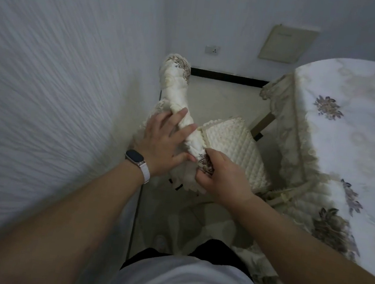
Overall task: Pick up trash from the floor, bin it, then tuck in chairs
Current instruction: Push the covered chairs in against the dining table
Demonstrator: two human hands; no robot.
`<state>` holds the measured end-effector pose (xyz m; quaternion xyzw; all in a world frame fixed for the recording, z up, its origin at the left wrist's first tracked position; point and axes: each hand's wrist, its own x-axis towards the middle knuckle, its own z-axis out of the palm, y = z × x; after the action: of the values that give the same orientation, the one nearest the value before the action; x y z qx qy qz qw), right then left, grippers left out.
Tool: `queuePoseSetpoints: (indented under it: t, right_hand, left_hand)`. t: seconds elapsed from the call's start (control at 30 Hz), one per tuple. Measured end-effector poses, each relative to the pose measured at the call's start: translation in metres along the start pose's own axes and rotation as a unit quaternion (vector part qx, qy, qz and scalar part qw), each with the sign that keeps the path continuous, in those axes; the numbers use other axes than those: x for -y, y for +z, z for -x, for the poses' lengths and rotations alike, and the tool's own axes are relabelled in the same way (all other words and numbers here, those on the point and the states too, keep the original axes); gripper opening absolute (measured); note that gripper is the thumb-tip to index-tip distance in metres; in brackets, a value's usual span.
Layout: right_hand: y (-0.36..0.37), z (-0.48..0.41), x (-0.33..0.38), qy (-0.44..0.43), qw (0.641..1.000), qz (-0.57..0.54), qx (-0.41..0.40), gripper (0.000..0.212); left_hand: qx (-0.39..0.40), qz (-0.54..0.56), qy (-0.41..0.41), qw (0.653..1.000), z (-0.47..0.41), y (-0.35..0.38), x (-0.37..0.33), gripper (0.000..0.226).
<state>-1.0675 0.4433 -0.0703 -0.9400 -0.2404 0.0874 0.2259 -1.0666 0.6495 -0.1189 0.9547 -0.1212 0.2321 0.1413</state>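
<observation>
A chair (176, 86) with a cream, flower-printed fabric cover stands between the wall and the table. Its quilted seat cushion (235, 147) points toward the table. My left hand (162, 143), with a watch on the wrist, lies on the top of the chair's backrest, fingers spread over the fabric and thumb against it. My right hand (222, 176) grips the near corner of the backrest, fingers curled round the printed fabric. The chair's legs are mostly hidden under the cover.
A table (348, 128) under a flowered, lace-edged cloth fills the right side. A white textured wall (59, 79) runs close along the left. Pale floor tiles (224, 99) show beyond the chair, up to a black skirting and a wall socket (212, 50).
</observation>
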Motion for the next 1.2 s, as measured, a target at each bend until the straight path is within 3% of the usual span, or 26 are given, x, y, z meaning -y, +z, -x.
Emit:
queuePoseSetpoints:
  t: [0.33, 0.57, 0.77, 0.87, 1.2]
  right_hand:
    - [-0.077, -0.008, -0.061, 0.082, 0.991, -0.04, -0.094, 0.053]
    - [-0.115, -0.013, -0.11, 0.126, 0.979, -0.051, -0.154, 0.05]
    - [-0.148, -0.021, -0.148, 0.164, 0.966, -0.045, -0.195, 0.047]
    - [-0.165, -0.031, -0.158, 0.199, 0.965, -0.023, -0.169, 0.048]
    - [-0.167, -0.074, -0.163, 0.13, 0.956, 0.131, -0.226, 0.046]
  left_hand:
    - [-0.049, 0.025, 0.008, 0.998, -0.122, 0.021, -0.024, 0.07]
    - [-0.025, 0.061, 0.113, 0.991, -0.206, 0.04, -0.042, 0.065]
    - [-0.007, 0.119, 0.118, 0.986, -0.263, 0.057, -0.084, 0.067]
    - [0.007, 0.126, 0.146, 0.981, -0.287, 0.065, -0.1, 0.067]
    - [-0.014, 0.1, 0.201, 0.974, -0.309, 0.077, -0.1, 0.055]
